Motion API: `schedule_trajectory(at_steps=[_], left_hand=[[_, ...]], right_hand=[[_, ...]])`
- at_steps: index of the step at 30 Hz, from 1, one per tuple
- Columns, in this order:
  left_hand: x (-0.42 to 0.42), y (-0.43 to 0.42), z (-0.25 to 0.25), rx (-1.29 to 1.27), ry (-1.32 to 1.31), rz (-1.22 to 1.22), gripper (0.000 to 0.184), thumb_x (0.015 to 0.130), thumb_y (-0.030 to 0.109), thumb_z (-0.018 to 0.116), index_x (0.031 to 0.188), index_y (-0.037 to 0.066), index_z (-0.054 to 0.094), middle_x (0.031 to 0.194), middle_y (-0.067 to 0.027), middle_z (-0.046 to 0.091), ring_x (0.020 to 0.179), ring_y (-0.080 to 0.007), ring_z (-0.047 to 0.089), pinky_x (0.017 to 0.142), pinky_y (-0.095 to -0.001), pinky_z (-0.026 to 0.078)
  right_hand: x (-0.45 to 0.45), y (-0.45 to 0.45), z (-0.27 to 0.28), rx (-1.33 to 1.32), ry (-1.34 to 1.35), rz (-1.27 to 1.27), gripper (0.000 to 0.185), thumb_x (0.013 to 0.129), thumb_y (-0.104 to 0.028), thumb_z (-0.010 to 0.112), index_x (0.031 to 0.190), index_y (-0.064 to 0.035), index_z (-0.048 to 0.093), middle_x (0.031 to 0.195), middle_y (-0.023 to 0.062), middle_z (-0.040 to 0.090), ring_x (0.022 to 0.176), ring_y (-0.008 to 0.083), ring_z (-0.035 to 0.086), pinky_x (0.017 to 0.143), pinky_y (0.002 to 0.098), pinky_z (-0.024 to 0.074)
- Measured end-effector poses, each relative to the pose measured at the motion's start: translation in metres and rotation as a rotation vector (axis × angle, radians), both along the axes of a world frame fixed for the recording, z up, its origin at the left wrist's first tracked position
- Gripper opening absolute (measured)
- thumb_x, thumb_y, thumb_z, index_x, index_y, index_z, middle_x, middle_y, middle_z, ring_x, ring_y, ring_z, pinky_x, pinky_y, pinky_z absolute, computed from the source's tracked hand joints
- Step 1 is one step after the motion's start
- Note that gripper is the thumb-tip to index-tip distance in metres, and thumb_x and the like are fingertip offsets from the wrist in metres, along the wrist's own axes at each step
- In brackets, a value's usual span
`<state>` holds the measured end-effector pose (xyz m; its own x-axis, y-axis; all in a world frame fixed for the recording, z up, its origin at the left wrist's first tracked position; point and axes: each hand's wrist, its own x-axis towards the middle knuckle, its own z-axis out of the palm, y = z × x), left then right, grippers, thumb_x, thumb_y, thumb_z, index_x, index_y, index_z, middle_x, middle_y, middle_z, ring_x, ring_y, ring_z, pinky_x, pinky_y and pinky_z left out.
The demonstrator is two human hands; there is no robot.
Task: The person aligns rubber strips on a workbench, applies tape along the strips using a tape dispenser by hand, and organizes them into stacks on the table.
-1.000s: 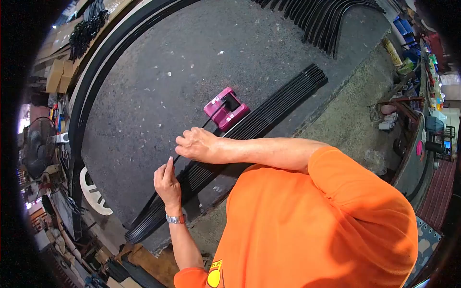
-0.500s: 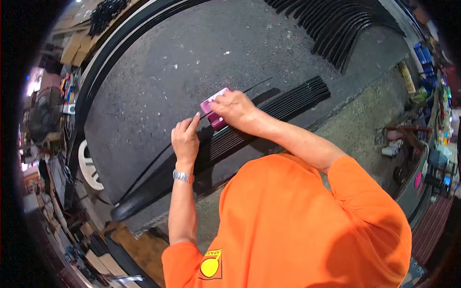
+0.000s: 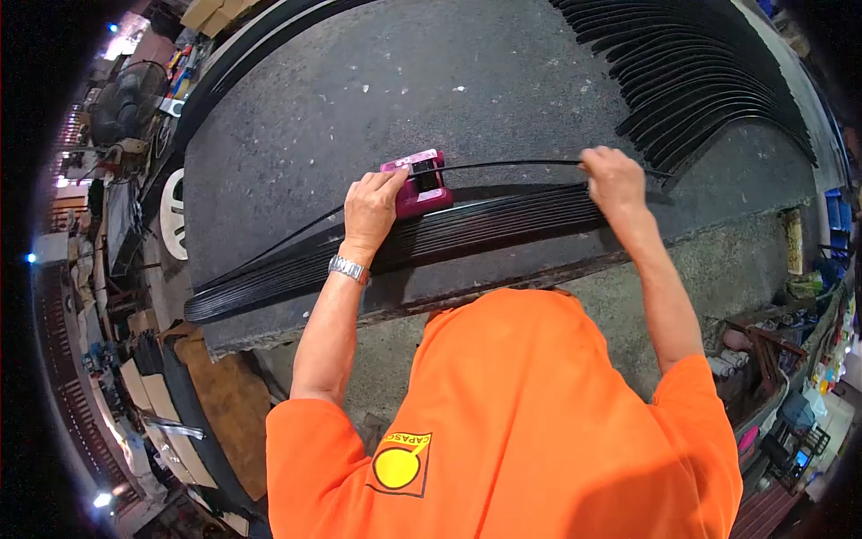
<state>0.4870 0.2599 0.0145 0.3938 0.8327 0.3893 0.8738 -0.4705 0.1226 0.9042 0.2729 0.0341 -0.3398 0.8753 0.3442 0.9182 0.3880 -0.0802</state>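
Tabletop [image 3: 296, 126]: dark, scuffed, flecked with pale specks. Pink block [image 3: 426, 206] sits left of the middle of the tabletop, nearer the near edge than the far edge, just beside the far side of a bundle of black strips [image 3: 512, 216]. Bundle lies lengthwise near the near edge; its rounded end is by the near left corner.

Single black strip [image 3: 512, 164] runs from that rounded end, under the left hand, across the pink block and on to the right, roughly level with the near edge.

Right hand [image 3: 612, 184]: fingers closed, pinching the strip well to the right of the block; a short length shows beyond the fist. Left hand [image 3: 375, 205]: fingers held together, fingertips at the left side of the block where the strip enters; cannot tell whether they grip the strip or only press there. Metal wristwatch [image 3: 348, 268] on left wrist.

Second batch of strips [image 3: 718, 85], curved and fanned out, covers the far right corner.
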Motion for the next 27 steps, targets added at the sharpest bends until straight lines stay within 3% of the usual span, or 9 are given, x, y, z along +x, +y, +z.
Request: schedule_trajectory(at_steps=[5, 10, 25, 27], left_hand=[[0.009, -0.002, 0.003, -0.016, 0.037, 0.043, 0.029, 0.087, 0.008, 0.066, 0.115, 0.014, 0.072, 0.102, -0.0023, 0.072, 0.092, -0.0219, 0.066, 0.078, -0.0377, 0.051], [0.011, -0.003, 0.003, -0.015, 0.068, 0.084, 0.022, 0.091, 0.014, 0.066, 0.112, 0.014, 0.073, 0.100, -0.0027, 0.073, 0.090, -0.0221, 0.067, 0.076, -0.0381, 0.051], [0.029, -0.003, 0.012, -0.038, 0.136, 0.150, 0.017, 0.091, 0.021, 0.068, 0.105, 0.012, 0.073, 0.094, -0.0054, 0.073, 0.085, -0.0263, 0.068, 0.074, -0.0408, 0.054], [0.031, -0.001, 0.013, -0.047, 0.142, 0.151, 0.018, 0.091, 0.021, 0.068, 0.105, 0.012, 0.073, 0.094, -0.0061, 0.073, 0.085, -0.0269, 0.068, 0.074, -0.0413, 0.054]], right_hand=[[0.087, -0.010, -0.002, 0.058, -0.019, -0.097, 0.007, 0.086, -0.015, 0.069, 0.089, -0.0131, 0.062, 0.083, 0.0055, 0.064, 0.081, 0.0272, 0.066, 0.068, 0.0412, 0.0547], [0.174, -0.025, 0.002, -0.056, -0.117, -0.299, 0.010, 0.094, -0.025, 0.062, 0.097, -0.0158, 0.063, 0.089, 0.0059, 0.065, 0.087, 0.0304, 0.066, 0.072, 0.0451, 0.0533], [0.442, -0.105, 0.015, -0.283, -0.300, -0.915, 0.019, 0.103, -0.031, 0.051, 0.109, -0.0155, 0.061, 0.107, 0.0125, 0.069, 0.099, 0.0392, 0.065, 0.076, 0.0509, 0.0504], [0.510, -0.129, -0.002, -0.148, -0.319, -0.877, 0.019, 0.103, -0.031, 0.051, 0.110, -0.0160, 0.061, 0.109, 0.0142, 0.069, 0.098, 0.0399, 0.065, 0.074, 0.0518, 0.0499]])
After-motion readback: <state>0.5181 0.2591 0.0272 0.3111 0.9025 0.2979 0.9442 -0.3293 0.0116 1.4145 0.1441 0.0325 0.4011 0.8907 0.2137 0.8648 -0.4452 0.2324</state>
